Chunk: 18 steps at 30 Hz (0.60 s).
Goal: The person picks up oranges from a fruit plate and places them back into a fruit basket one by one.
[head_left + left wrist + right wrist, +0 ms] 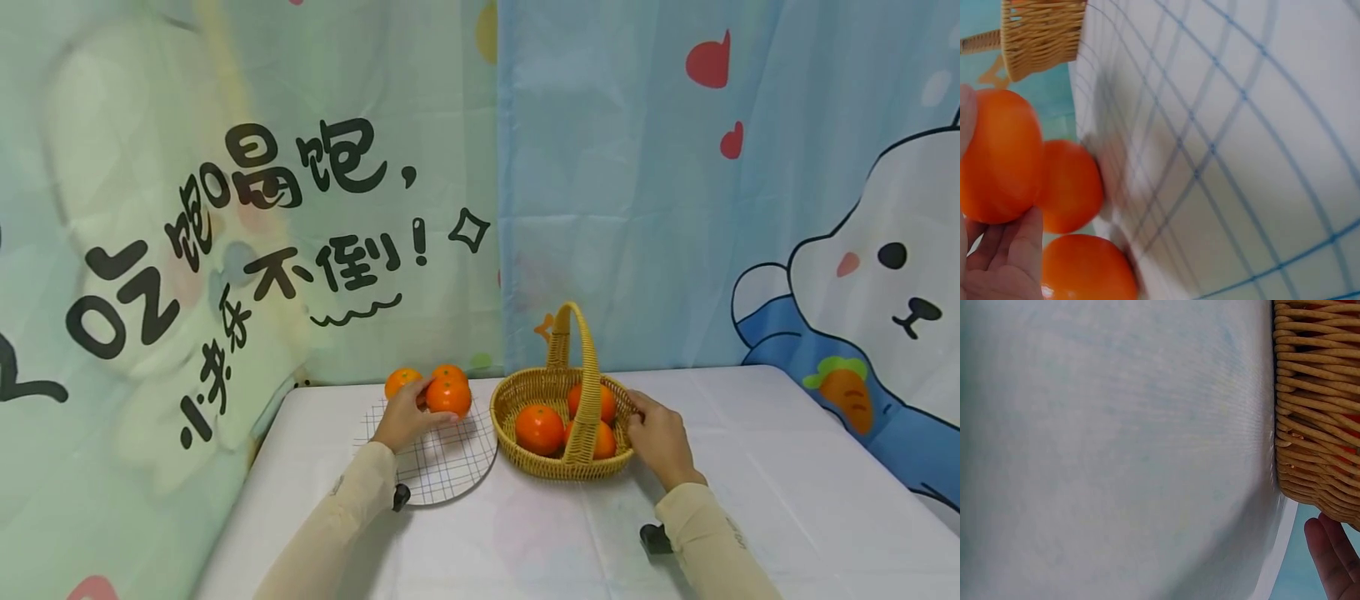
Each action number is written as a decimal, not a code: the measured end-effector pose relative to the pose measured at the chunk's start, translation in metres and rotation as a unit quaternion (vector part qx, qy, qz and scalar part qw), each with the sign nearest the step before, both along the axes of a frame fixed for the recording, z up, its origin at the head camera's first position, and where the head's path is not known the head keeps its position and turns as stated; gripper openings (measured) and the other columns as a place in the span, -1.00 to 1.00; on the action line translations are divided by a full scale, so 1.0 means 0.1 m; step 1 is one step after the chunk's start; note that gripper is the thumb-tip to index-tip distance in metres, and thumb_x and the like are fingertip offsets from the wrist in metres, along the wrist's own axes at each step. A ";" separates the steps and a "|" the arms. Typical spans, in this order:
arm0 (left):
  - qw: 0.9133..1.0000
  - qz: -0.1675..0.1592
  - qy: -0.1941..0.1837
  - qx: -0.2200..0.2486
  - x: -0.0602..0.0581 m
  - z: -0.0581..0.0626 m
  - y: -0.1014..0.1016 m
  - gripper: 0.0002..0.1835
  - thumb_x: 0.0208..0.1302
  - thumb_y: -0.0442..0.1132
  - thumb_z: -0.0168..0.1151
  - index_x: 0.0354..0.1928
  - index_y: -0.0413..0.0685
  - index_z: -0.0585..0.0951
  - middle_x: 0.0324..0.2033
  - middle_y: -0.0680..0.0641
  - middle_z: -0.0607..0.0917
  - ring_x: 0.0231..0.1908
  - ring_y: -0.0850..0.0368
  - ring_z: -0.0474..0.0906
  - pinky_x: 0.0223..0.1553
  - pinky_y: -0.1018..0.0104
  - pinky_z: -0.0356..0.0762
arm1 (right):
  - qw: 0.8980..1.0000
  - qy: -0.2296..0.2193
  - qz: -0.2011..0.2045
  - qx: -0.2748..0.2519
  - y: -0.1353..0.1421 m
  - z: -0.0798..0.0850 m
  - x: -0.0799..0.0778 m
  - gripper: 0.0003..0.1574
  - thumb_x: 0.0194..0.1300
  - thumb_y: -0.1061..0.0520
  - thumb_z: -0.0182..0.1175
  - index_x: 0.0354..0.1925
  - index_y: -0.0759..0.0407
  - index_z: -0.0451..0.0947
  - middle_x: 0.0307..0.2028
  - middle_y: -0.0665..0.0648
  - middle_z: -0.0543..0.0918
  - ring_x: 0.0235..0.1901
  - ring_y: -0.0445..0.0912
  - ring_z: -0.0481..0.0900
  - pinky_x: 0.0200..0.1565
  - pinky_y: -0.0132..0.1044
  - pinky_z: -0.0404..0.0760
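My left hand (406,417) grips a tangerine (448,397) between thumb and fingers, above the far part of a round white plate with a grid pattern (450,467). In the left wrist view the held tangerine (1000,156) is off the plate. Two more tangerines sit at the plate's far side, one behind to the left (402,381) and one partly hidden (448,372). Right of the plate stands a wicker basket (555,468) with an upright handle and three tangerines (538,430) inside. My right hand (663,437) holds its right rim; the right wrist view shows fingertips (1317,534) against the weave.
A white cloth covers the table (540,542). Printed curtains (645,208) hang along its back and left side. The basket's tall handle (591,367) arches over its opening. The plate and basket stand close together.
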State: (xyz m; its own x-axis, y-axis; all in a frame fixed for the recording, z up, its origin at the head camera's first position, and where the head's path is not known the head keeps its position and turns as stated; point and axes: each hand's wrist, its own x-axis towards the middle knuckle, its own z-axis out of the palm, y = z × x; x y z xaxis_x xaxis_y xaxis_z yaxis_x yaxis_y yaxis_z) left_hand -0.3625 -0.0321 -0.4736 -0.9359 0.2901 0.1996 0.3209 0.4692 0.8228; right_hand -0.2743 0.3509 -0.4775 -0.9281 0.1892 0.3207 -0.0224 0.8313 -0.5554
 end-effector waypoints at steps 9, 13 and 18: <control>1.000 0.001 0.014 -0.011 -0.05 0.15 0.16 -0.07 -0.05 0.08 0.55 0.34 -0.18 0.41 0.20 -0.20 0.51 0.14 -0.10 0.50 0.15 0.02 0.48 | 1.000 -0.007 0.005 -0.004 0.01 0.04 0.01 -0.42 0.34 0.34 -0.08 0.32 0.44 0.31 0.26 0.41 0.41 0.22 0.36 0.36 0.17 0.23 0.38; 1.000 -0.001 0.026 -0.016 -0.08 0.19 0.27 -0.10 -0.03 0.09 0.53 0.32 -0.19 0.42 0.22 -0.20 0.49 0.16 -0.12 0.47 0.16 0.02 0.47 | 1.000 -0.011 0.003 -0.011 0.01 0.04 0.01 -0.41 0.34 0.33 -0.08 0.32 0.44 0.30 0.26 0.41 0.40 0.22 0.34 0.38 0.16 0.20 0.42; 1.000 -0.013 0.018 -0.001 -0.05 0.27 0.42 -0.13 0.00 0.02 0.53 0.33 -0.20 0.41 0.23 -0.21 0.48 0.16 -0.12 0.46 0.17 0.02 0.46 | 1.000 -0.008 0.004 -0.013 0.00 0.03 0.01 -0.41 0.34 0.33 -0.07 0.32 0.44 0.31 0.26 0.40 0.41 0.16 0.30 0.45 0.06 0.13 0.49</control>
State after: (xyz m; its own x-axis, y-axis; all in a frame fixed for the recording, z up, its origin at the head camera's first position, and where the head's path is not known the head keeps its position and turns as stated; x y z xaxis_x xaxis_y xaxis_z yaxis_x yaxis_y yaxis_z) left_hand -0.3674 0.0096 -0.4469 -0.9204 0.3146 0.2321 0.3620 0.4617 0.8098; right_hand -0.2731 0.3511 -0.4749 -0.9344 0.1890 0.3018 -0.0212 0.8165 -0.5769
